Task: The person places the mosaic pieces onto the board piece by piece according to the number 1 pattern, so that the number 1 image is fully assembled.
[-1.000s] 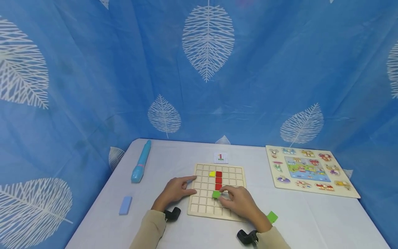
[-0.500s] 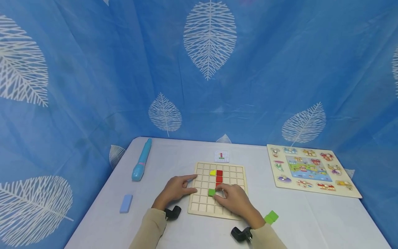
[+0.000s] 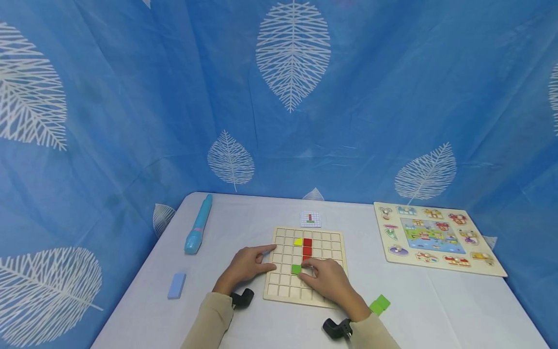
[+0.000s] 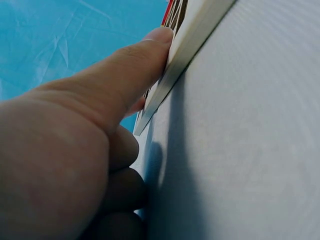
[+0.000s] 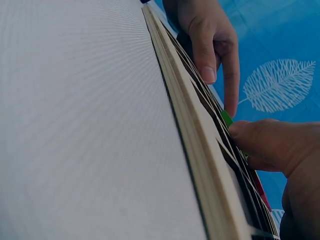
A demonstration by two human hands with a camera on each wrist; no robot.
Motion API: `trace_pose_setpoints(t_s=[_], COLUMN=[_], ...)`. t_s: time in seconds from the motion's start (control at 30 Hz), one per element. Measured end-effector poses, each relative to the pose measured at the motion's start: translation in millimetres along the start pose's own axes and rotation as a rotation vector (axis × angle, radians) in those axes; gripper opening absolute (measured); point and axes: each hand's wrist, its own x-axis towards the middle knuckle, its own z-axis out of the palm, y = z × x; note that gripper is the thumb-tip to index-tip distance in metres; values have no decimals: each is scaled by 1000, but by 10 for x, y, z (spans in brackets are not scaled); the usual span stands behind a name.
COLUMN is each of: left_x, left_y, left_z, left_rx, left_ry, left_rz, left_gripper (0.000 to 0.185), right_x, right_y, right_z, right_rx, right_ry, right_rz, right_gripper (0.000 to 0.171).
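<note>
On the near middle of the bench lies a wooden grid board (image 3: 305,264), and both hands are at it. The right hand (image 3: 329,281) has slid toward nine o'clock over the last second, carrying a green square tile (image 3: 296,269) one cell over; its fingertips pinch the tile, which now sits low in a cell just below and to the nine-o'clock side of the red column (image 3: 307,248). Over the last half second it has hardly shifted — my reading is that the tile is being seated rather than moved further. The left hand (image 3: 246,264) has kept its place, fingers extended and pressing against the board's nine-o'clock edge, thumb flat on the rim in the wrist view; it grips nothing.

A yellow tile (image 3: 298,242) lies beside the top of the red column. A small pattern card (image 3: 310,219) rests at twelve o'clock of the board, apparently showing a red column over a green base. More green tiles (image 3: 380,304) wait at about four o'clock.

The bench is covered in pale cloth. A blue pen-shaped toy (image 3: 198,231) and a light-blue block (image 3: 176,285) lie off toward nine o'clock — a pegged picture puzzle (image 3: 436,239) toward two o'clock. Blue curtains (image 3: 131,121) with white leaf prints close in the space.
</note>
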Motion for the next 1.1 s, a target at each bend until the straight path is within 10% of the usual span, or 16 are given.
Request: trace_pose_setpoints(t_s=[1.1], left_x=[2], left_y=[14], left_z=[-12], left_rx=[8], left_ry=[8], left_rz=[10], left_gripper=[63], right_x=[-66], right_y=[-12], right_z=[-45], right_rx=[36], right_ry=[47], right_rz=[-15], right_gripper=[25])
